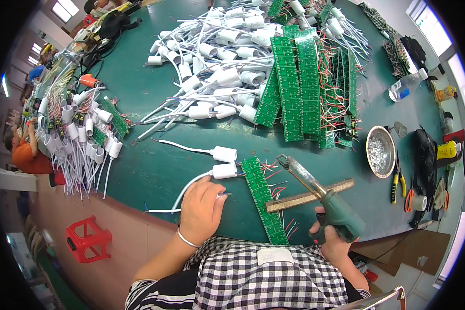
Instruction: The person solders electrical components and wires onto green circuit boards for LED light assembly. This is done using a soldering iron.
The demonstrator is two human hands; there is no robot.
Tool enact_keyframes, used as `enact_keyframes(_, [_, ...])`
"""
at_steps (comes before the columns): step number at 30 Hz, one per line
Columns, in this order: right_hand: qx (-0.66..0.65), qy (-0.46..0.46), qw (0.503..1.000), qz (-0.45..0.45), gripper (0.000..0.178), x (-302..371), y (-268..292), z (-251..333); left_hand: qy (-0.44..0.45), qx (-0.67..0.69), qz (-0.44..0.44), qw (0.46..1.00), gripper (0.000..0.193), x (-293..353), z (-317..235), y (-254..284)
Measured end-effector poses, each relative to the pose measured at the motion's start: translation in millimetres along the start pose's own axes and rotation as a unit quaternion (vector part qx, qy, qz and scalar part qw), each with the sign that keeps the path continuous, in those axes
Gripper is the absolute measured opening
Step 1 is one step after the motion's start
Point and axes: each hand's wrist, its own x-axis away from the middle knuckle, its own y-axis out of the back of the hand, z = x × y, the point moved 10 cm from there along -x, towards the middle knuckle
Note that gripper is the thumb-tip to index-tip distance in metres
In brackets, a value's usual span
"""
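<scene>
My left hand (201, 205) is closed in a pinch, and short thin wire ends (224, 194) stick out between its fingertips. The rest of what it holds is hidden by the fingers. A white cable runs in beside it from the left. Just beyond lie two white lamp sockets (225, 154) with cables. To its right lies a long green circuit board strip (263, 199) with red and white wires along its right edge. My right hand (331, 238) is wrapped round the grip of a green soldering gun (343, 214), its hooked metal tip above the strip's far end.
A wooden stick (310, 195) lies across the strip. Behind are a heap of white sockets (227, 77) and stacked circuit boards (309, 82). On the right are a metal bowl (371, 165), pliers (394, 187) and a bottle (408, 85). A red stool (89, 240) stands left; a co-worker (28, 155) sits beyond.
</scene>
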Motion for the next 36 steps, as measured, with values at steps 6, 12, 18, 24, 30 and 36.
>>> enact_keyframes(6, [-0.032, -0.011, 0.997, -0.072, 0.049, 0.4, 4.8, 6.0, -0.131, -0.045, -0.104, 0.985, 0.023, -55.2, -33.4, 19.1])
enact_keyframes(12, [0.06, 0.004, 0.997, -0.044, 0.052, 13.6, 20.7, 1.3, -0.01, 0.041, 0.007, 0.999, 0.016, -44.8, -22.1, 2.0])
enact_keyframes(18, [0.15, 0.017, 0.986, 0.07, 0.03, 10.0, -3.6, -1.6, 0.0, 0.0, 0.008, 1.0, 0.012, -32.3, -10.6, -12.3])
enact_keyframes(24, [0.155, -0.01, 0.987, 0.046, 0.028, 8.9, -8.2, -0.8, 0.019, 0.015, -0.002, 1.0, 0.01, -29.3, -8.8, -23.3])
enact_keyframes(30, [0.373, 0.102, 0.915, 0.11, 0.041, 18.2, -16.2, 3.3, 0.019, 0.002, -0.019, 1.0, 0.01, -29.2, -11.3, -22.4])
enact_keyframes(36, [0.389, 0.144, 0.898, 0.144, 0.052, 14.0, -30.9, 17.6, 0.022, 0.002, -0.034, 0.999, 0.012, -28.8, -9.1, -21.0])
